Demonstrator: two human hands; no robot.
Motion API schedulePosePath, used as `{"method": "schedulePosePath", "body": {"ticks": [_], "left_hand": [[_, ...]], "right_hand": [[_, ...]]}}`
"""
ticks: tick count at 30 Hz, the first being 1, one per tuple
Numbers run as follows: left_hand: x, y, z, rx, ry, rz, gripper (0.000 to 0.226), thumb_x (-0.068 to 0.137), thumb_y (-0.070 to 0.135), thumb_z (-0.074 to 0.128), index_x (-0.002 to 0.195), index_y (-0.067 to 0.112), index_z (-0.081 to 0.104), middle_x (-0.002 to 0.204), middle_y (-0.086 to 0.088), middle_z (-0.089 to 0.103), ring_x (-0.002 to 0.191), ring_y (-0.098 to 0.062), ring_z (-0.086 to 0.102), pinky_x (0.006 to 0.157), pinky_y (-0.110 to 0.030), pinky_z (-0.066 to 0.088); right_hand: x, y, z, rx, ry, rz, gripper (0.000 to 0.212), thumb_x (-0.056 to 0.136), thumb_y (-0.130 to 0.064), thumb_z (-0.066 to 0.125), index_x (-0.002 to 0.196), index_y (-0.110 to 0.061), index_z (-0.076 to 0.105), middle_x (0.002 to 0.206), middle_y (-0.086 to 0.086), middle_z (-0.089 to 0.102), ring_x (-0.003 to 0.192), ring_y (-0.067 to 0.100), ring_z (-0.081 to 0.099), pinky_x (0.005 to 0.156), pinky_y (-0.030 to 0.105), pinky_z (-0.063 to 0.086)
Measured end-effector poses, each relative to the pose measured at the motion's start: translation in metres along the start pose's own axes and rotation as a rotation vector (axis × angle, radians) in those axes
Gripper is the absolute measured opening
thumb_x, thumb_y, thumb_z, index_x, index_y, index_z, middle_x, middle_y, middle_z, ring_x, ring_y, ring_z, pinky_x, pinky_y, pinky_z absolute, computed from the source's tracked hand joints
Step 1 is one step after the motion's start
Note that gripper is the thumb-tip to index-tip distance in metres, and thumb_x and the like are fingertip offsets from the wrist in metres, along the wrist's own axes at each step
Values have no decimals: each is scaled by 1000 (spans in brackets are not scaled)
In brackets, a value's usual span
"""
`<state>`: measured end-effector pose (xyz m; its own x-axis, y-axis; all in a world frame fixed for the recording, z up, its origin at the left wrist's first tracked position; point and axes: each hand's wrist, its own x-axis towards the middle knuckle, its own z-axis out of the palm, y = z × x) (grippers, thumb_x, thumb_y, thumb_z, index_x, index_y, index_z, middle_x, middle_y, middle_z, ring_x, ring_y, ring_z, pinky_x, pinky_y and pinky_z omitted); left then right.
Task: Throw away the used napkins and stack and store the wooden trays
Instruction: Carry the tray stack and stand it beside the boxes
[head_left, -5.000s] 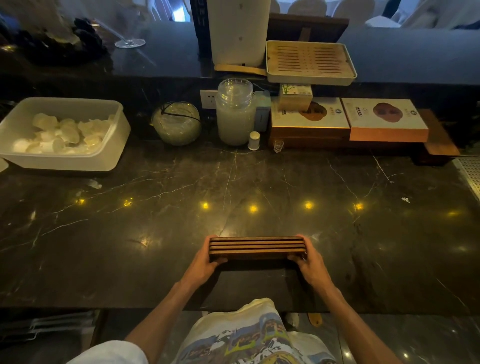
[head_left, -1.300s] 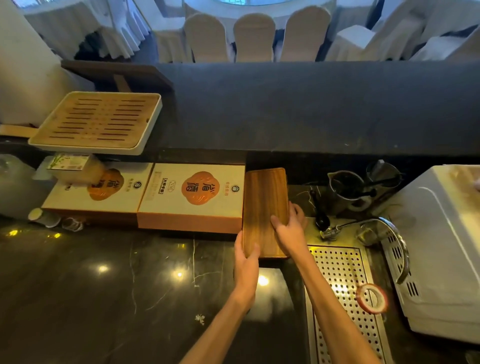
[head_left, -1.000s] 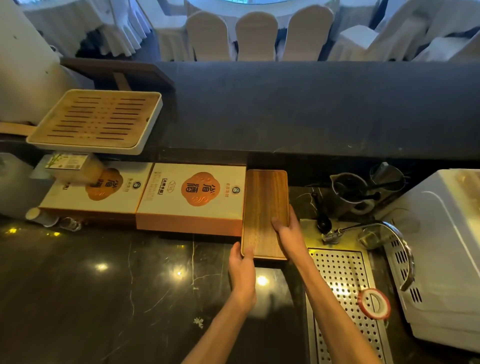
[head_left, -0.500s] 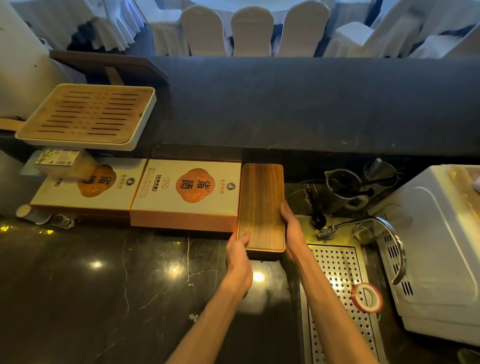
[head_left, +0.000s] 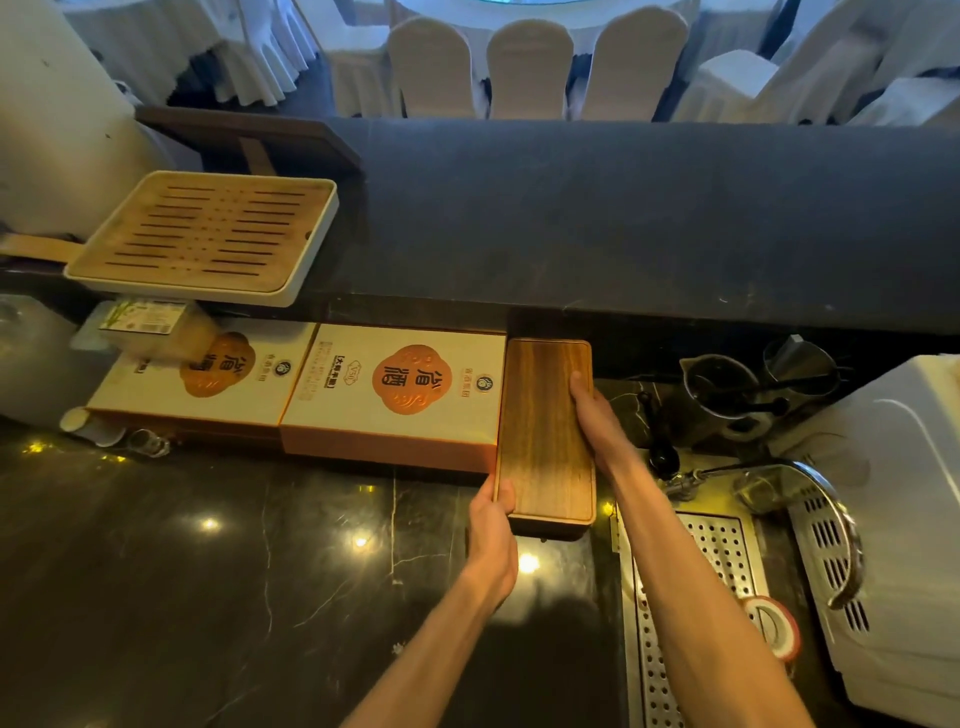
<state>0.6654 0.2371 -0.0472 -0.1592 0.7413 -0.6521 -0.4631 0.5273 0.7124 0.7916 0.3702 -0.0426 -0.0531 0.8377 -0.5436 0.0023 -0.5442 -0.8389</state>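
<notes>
A stack of dark wooden trays (head_left: 545, 431) lies lengthwise at the back of the black marble counter, tight against the right side of an orange and cream gift box (head_left: 400, 395). My left hand (head_left: 493, 530) grips the stack's near left corner, thumb on top. My right hand (head_left: 595, 415) holds the long right edge, thumb over the rim. No napkins are in view.
A second gift box (head_left: 208, 379) sits further left, a slatted tea tray (head_left: 213, 234) above it. Right of the stack are metal pitchers (head_left: 727, 395), a faucet (head_left: 779, 467), a perforated drain grate (head_left: 696, 597) with a tape roll (head_left: 769, 623), and a white appliance (head_left: 909, 519).
The stack went from the counter's front edge to the back, turned lengthwise. In the last second it slid further back against the box, and my right hand moved up its right edge.
</notes>
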Motion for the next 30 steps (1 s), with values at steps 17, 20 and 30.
{"method": "schedulePosePath", "body": {"ticks": [17,20,30], "left_hand": [[4,-9,10,-201,118,-122,44,101,23,43,145,19,39,139,-14,54,131,-31,48,116,-52,30],[3,-8,14,-226,133,-107,40,101,22,41,141,20,45,135,-13,58,129,-31,50,116,-53,29],[2,-3,13,-216,104,-114,38,101,26,42,137,16,49,132,-15,59,129,-34,49,116,-56,29]], "right_hand": [[-61,68,-1,318,-25,127,67,85,-77,37,120,-26,62,105,7,76,97,27,73,68,35,60],[-64,73,4,353,12,157,68,80,-77,42,116,-23,64,102,10,76,95,30,73,73,41,60],[-31,25,-6,152,-85,5,58,94,-62,39,135,-24,49,125,11,64,112,29,64,93,45,53]]}}
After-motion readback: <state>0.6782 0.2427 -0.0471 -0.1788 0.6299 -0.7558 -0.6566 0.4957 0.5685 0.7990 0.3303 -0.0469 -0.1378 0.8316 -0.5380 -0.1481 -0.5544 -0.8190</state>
